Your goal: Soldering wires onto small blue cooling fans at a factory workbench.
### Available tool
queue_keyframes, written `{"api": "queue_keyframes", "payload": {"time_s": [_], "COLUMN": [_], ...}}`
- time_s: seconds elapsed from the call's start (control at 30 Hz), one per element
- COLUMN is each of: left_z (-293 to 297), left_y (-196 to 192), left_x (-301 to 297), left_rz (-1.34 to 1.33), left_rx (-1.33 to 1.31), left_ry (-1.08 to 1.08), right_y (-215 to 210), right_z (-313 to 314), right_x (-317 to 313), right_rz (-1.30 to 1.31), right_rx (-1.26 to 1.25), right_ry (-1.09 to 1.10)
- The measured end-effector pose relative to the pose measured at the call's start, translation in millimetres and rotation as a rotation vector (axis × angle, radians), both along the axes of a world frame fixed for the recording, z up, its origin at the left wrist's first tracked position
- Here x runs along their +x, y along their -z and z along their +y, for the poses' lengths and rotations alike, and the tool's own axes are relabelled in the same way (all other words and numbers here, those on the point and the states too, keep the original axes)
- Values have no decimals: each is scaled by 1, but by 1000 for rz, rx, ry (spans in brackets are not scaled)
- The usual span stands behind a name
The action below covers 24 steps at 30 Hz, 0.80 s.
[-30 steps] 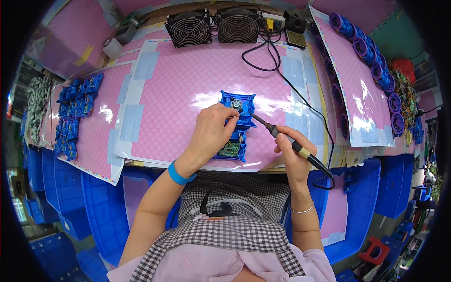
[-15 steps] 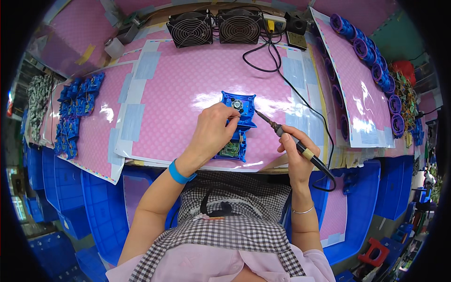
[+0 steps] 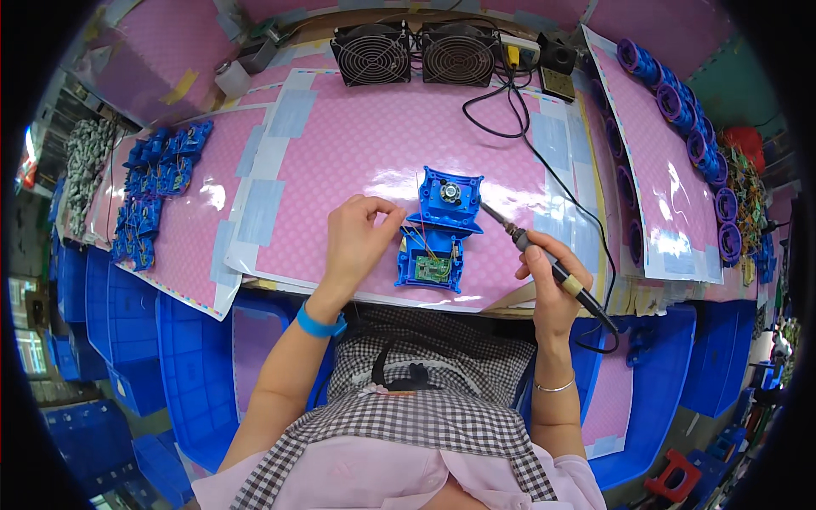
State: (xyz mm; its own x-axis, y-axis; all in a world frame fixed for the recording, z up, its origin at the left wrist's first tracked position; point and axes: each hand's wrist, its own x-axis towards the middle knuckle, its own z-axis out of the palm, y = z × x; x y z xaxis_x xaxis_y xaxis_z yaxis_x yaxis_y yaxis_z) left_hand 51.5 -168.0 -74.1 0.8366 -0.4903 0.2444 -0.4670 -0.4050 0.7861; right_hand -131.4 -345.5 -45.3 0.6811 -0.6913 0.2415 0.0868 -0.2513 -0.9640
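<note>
A blue plastic housing lies opened on the pink-patterned table mat. Its far half (image 3: 463,192) bears a small round speaker-like part (image 3: 450,194), and its near half (image 3: 405,270) holds a green circuit board (image 3: 433,269). Thin wires (image 3: 422,234) run between the halves. Beside the housing's left edge, my left hand (image 3: 361,242) is closed in a pinch close to the wires; what sits between its fingertips is too small to make out. My right hand (image 3: 552,276) grips a soldering iron (image 3: 568,280), whose tip points at the far half's right edge.
Two black fans (image 3: 371,55) stand at the back, near a soldering-iron stand (image 3: 557,78). The iron's black cord (image 3: 561,194) crosses the mat's right side. Blue housings (image 3: 140,221) cluster at left; purple-rimmed blue parts (image 3: 670,102) line the right. Blue bins (image 3: 200,399) flank my lap.
My left hand has drawn back leftward from the far half, uncovering the speaker-like part and wires. The soldering iron stays in my right hand beside the housing. The whole view has shifted slightly.
</note>
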Motion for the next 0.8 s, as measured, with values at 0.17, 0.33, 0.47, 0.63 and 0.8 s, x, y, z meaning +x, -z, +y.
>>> {"api": "queue_keyframes", "payload": {"time_s": [0.17,0.33,0.47,0.63,0.8], "left_z": [-15,-39,-41,-42,-40], "left_y": [-25,-12,-11,-12,-14], "left_x": [-24,-15,-10,-10,-11], "left_rz": [33,399,9,-5,-10], "left_rx": [-158,-293,-44,-53,-30], "left_ry": [73,92,124,134,145], "right_y": [7,12,14,16,18], "right_z": [0,3,5,6,8], "right_x": [3,12,18,20,22], "right_rz": [21,37,33,38,34], "right_rx": [4,-34,-74,-53,-56], "right_ry": [-36,-62,-82,-84,-71]}}
